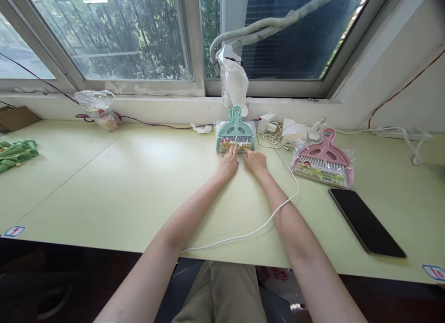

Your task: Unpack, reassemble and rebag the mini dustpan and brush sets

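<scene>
A teal dustpan and brush set in clear plastic wrap lies at the back of the table by the wall, its handle pointing away from me. My left hand rests at its near edge, fingers stretched onto the printed label strip. Beside it, my right hand touches the lower right part of the pack with the index finger extended; its other fingers look bent. Both thumbs are hard to make out. To the right lies a pink dustpan and brush set, also wrapped.
A black phone lies at the right. A white cable runs across my right forearm toward white adapters. A plastic bag sits near the wall, and green strips lie at the far left. Windows rise behind.
</scene>
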